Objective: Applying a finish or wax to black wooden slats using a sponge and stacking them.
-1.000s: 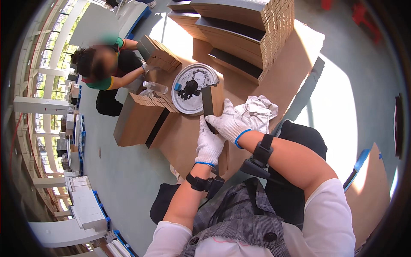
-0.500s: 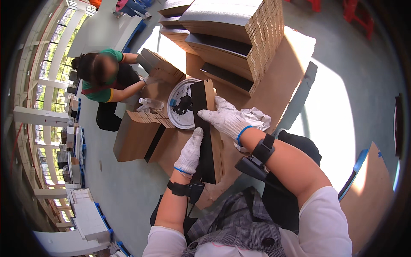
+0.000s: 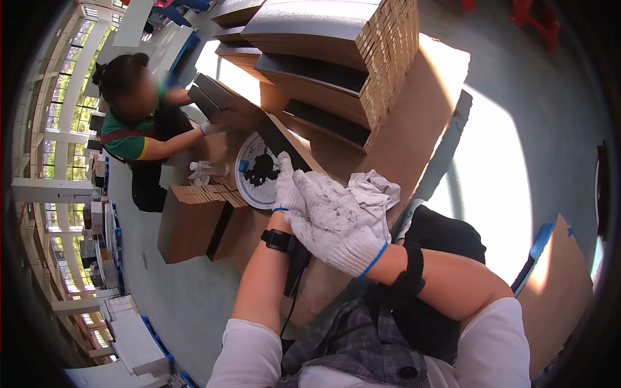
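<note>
My left hand (image 3: 288,189), in a white work glove, grips the near part of a long brown board with a black strip face (image 3: 288,143). Its thumb lies over the black face; its other fingers are largely hidden. Across the near end, my right hand (image 3: 339,223) overlaps the left, its fingers stretched out flat. Dark smudges mark this glove. Just left of the board is a round white tray (image 3: 244,189) holding black paste (image 3: 262,170) and a small blue piece (image 3: 243,166). A crumpled white cloth (image 3: 375,191) lies beyond my right hand.
Tall stacks of brown boards (image 3: 391,58) stand on the cardboard-covered surface (image 3: 424,107). More boards (image 3: 191,223) and a clear bottle (image 3: 210,168) are left of the tray. A co-worker in a green shirt (image 3: 123,132) handles boards (image 3: 217,97) at far left.
The board has moved away and slants up-left. My right hand has come back over the left, fingers stretched. The co-worker has shifted slightly, and the whole view has moved.
</note>
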`<act>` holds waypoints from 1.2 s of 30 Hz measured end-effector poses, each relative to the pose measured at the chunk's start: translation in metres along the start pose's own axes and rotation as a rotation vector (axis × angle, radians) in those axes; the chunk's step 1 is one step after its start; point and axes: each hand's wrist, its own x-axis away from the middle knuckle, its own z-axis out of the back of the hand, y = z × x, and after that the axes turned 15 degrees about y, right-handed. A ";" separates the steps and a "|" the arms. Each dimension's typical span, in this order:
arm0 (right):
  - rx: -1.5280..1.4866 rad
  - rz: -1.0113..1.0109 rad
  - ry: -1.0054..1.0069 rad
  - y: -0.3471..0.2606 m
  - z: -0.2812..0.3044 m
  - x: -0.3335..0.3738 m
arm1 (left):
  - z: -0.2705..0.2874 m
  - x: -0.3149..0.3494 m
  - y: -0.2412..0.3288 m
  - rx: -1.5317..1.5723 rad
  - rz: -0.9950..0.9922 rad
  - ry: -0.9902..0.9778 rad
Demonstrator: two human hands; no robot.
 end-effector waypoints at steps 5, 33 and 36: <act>-0.003 0.039 0.039 0.005 0.009 -0.011 | -0.063 -0.022 -0.005 -0.215 -0.316 0.357; -0.146 -0.032 -0.139 0.028 0.009 -0.043 | -0.102 -0.121 -0.025 0.089 -0.003 0.020; -0.100 -0.057 -0.145 0.026 0.009 -0.043 | -0.105 -0.122 -0.027 0.088 0.005 0.001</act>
